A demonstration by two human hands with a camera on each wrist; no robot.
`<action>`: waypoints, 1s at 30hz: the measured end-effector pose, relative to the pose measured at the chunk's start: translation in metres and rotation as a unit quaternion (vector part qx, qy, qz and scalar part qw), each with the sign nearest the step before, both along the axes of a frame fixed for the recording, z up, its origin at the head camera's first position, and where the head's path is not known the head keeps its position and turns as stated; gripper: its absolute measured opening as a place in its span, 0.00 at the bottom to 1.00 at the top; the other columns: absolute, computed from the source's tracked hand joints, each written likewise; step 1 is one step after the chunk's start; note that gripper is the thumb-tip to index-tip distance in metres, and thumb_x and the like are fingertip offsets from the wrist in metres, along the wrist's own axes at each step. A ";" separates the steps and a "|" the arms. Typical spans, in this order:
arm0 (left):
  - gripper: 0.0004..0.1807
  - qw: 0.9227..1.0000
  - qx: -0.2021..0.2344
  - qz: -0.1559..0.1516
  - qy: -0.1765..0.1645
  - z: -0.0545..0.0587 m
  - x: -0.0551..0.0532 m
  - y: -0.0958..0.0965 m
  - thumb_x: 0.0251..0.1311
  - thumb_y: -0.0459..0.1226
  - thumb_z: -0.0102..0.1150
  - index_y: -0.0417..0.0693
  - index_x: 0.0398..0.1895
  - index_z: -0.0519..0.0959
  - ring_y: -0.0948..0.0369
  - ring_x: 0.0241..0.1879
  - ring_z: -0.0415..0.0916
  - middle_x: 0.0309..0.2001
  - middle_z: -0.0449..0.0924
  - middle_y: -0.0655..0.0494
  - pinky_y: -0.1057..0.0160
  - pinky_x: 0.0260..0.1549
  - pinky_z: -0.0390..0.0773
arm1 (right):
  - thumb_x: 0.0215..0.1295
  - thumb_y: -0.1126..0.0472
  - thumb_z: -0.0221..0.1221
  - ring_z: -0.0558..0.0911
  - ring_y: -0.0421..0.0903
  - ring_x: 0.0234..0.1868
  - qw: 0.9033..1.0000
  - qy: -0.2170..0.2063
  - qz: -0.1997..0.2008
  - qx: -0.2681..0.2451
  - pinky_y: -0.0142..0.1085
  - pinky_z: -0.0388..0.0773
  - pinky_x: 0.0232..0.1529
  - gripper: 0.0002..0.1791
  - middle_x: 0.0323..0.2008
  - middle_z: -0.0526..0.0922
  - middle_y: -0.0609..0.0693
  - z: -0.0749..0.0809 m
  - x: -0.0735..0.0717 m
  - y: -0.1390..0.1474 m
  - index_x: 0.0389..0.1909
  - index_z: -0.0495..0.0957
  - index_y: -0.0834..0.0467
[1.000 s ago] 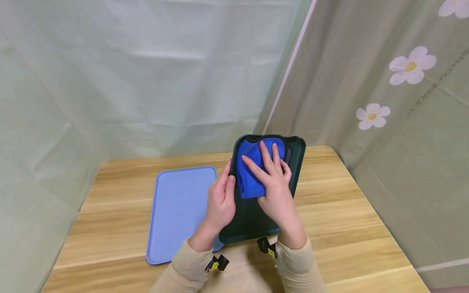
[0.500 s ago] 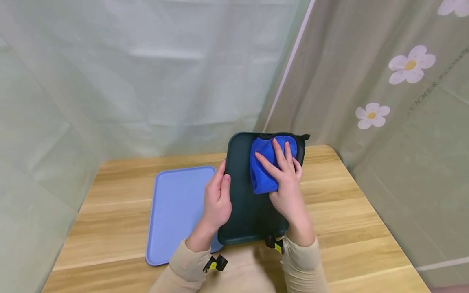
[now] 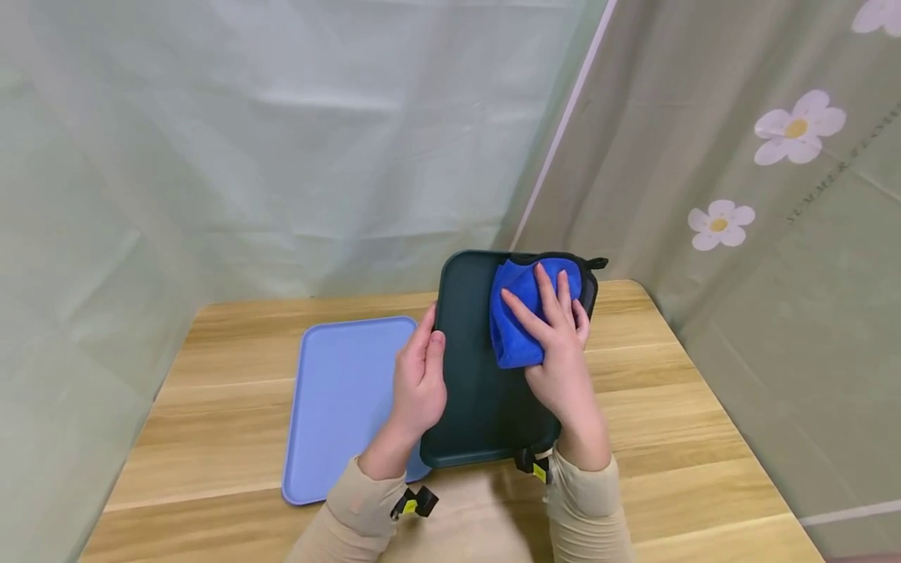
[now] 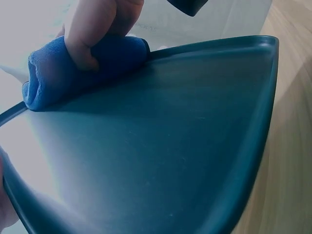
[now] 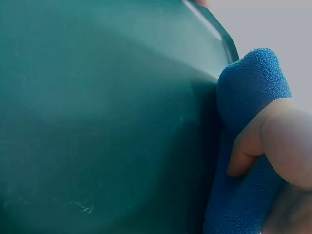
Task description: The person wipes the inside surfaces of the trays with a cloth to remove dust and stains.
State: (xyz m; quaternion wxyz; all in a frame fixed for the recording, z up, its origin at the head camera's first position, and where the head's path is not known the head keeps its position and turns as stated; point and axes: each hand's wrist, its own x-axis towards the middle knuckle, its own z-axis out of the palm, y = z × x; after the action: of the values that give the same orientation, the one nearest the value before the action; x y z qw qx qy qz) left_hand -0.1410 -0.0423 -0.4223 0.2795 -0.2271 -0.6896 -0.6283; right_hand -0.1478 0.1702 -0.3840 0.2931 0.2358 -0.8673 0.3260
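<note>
My left hand (image 3: 420,383) grips the left edge of a dark green tray (image 3: 464,407), thumb along the rim and fingers behind it. The tray is held tilted up over the table. A folded blue cloth (image 3: 517,336) with black trim lies against the tray's upper right part. Spread across it is my right hand (image 3: 563,360), its thumb pressed into the cloth's lower fold. In the right wrist view the thumb digs into the blue cloth (image 5: 248,97) beside the tray surface (image 5: 97,97). Small pale marks show on the tray (image 4: 161,146) in the left wrist view.
A light blue tray (image 3: 345,407) lies flat on the wooden table (image 3: 211,438), left of the green one and partly hidden by the left forearm. Pale curtains (image 3: 352,156) hang behind the table and at both sides.
My right hand has slid the cloth to the right across the green tray, uncovering its upper left part. The black loop now sticks out past the right rim. My left hand keeps its grip.
</note>
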 end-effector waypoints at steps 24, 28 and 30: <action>0.25 1.000 0.029 -0.005 -0.009 0.002 -0.001 0.004 0.80 0.24 0.48 0.30 0.77 0.67 0.48 0.73 0.71 0.74 0.71 0.41 0.61 0.71 0.69 | 0.52 0.85 0.59 0.34 0.62 0.86 1.000 -0.009 0.012 0.012 0.67 0.33 0.79 0.51 0.87 0.39 0.55 0.003 0.002 0.001 0.77 0.75 0.44; 0.25 0.999 0.037 -0.014 -0.022 0.003 -0.001 0.004 0.80 0.24 0.47 0.30 0.77 0.67 0.49 0.73 0.70 0.75 0.71 0.41 0.61 0.71 0.68 | 0.54 0.85 0.59 0.33 0.61 0.86 1.000 -0.014 0.017 0.017 0.66 0.32 0.80 0.50 0.88 0.39 0.54 0.004 0.003 0.003 0.76 0.75 0.44; 0.25 0.999 0.044 -0.018 -0.025 0.004 -0.001 0.004 0.81 0.24 0.46 0.30 0.78 0.67 0.49 0.73 0.70 0.75 0.71 0.42 0.61 0.71 0.69 | 0.54 0.85 0.59 0.33 0.61 0.86 0.999 -0.014 0.020 0.022 0.65 0.32 0.80 0.50 0.88 0.39 0.54 0.005 0.003 0.003 0.76 0.76 0.45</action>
State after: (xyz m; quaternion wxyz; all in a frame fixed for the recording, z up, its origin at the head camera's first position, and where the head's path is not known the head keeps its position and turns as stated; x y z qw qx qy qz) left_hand -0.1419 -0.0381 -0.4185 0.2603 -0.2109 -0.6641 -0.6684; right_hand -0.1450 0.1733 -0.3788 0.2693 0.2544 -0.8734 0.3160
